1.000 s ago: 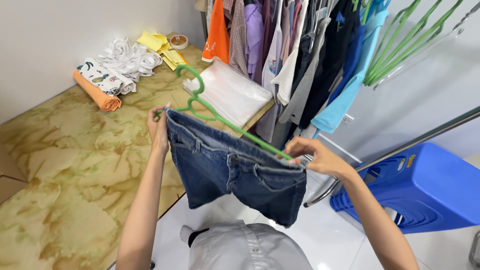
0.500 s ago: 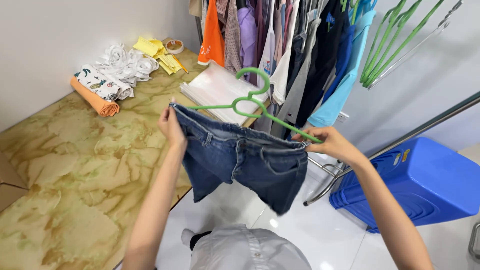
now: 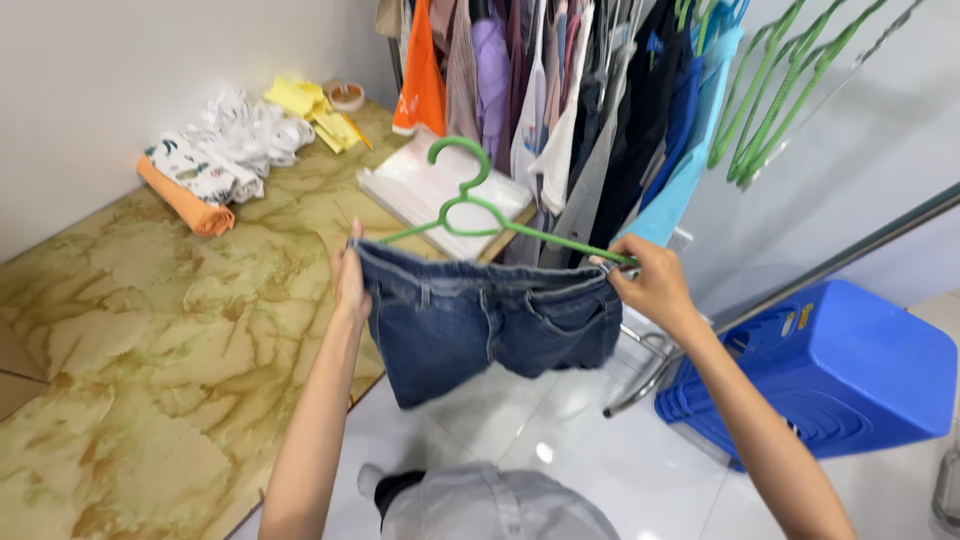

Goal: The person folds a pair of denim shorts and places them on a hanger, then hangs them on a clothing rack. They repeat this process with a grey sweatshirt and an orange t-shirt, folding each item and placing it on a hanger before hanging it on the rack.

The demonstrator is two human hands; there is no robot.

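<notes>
Dark blue denim shorts (image 3: 490, 325) hang from a green plastic hanger (image 3: 470, 205), stretched between both hands in front of me. My left hand (image 3: 349, 280) pinches the left end of the waistband together with the hanger's arm. My right hand (image 3: 652, 282) grips the right end of the waistband and the hanger's other arm. The hanger's hook points up, level with a stack of clear plastic bags (image 3: 430, 190) behind it.
A marble-patterned table (image 3: 140, 350) holds rolled cloths (image 3: 215, 160), yellow cloths (image 3: 305, 105) and a tape roll (image 3: 347, 96). A rack of hung clothes (image 3: 560, 90) stands behind, with spare green hangers (image 3: 775, 110). A blue plastic stool (image 3: 830, 370) sits right. Grey cloth (image 3: 500, 505) lies below.
Both hands have turned the shorts and hanger from tilted to nearly level and lifted them. The hook now stands upright, nearer the clothes rack.
</notes>
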